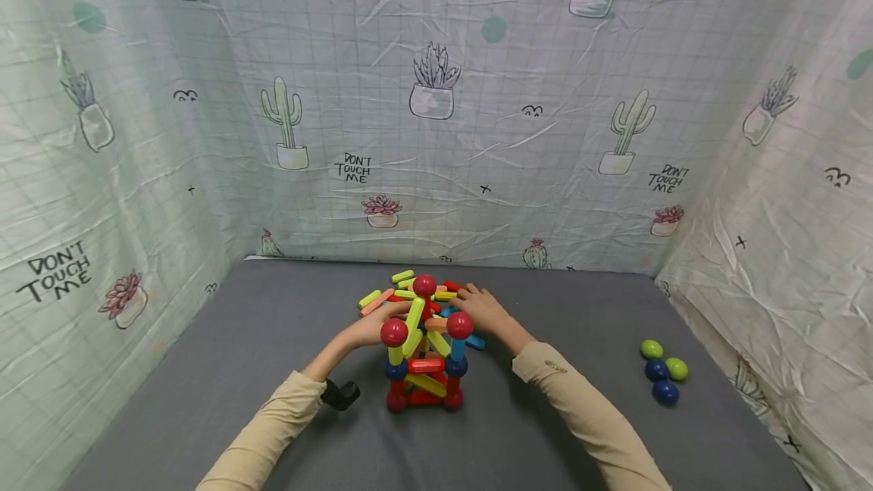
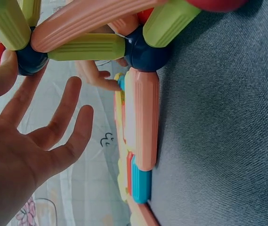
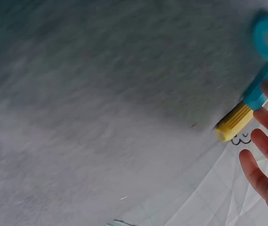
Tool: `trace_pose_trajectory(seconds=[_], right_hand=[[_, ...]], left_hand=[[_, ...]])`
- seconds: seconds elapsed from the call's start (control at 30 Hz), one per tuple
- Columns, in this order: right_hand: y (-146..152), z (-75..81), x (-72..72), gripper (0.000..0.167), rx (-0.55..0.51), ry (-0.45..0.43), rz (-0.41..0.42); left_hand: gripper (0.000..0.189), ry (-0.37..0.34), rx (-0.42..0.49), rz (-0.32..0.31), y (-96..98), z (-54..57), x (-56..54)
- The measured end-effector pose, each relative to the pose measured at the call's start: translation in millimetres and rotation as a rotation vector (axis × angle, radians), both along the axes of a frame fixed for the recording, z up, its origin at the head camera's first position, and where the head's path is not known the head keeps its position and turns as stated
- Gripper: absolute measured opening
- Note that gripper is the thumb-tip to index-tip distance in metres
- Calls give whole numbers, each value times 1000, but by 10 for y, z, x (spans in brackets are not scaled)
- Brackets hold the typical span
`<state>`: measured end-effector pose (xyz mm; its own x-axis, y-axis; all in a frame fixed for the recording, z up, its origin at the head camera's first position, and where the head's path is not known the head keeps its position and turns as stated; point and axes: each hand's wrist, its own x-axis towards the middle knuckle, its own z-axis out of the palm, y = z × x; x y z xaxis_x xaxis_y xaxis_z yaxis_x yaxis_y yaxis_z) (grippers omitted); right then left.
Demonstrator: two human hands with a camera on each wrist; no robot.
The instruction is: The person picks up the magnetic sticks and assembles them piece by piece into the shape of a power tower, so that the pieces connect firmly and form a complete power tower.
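Note:
A tower of coloured ribbed sticks and balls stands mid-table, with a red ball (image 1: 424,286) at its top. My left hand (image 1: 368,328) reaches behind its left side. In the left wrist view, that hand's thumb and index finger pinch a dark blue ball (image 2: 32,62) joined to several sticks, while the other fingers spread away. Behind the tower, my right hand (image 1: 487,311) is at the loose sticks. Its thumb overlaps a blue stick (image 3: 255,94) and the index fingertip is at its end; I cannot tell if they grip it. A yellow stick (image 3: 235,122) lies beyond.
Loose sticks, among them an orange one (image 1: 378,301) and a yellow-green one (image 1: 402,276), lie piled behind the tower. Toward the right table edge sit green balls (image 1: 651,348) and blue balls (image 1: 665,392). A printed cloth (image 1: 436,157) surrounds the grey table (image 1: 546,415).

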<state>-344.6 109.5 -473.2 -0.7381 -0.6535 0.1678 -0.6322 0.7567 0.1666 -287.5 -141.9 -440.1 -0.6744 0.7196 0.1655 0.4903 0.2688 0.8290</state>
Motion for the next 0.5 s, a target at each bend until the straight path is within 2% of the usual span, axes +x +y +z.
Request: trace_pose_trajectory(seconds=[0.13,0.27,0.37,0.5], right_hand=[[81,-42,-23,25,9,58,3],[125,-28,-15,22,-17,76,26],[133,-13,-10,20,-36,74,30],[112,-3,-2,20,-49,70,27]], left_hand=[[58,15,-3,-9,-2,31,16],[58,21,-7,-15,-34,52,32],[57,21,-28,17,-88,59,50],[54,12,-64,93,-196,55,85]])
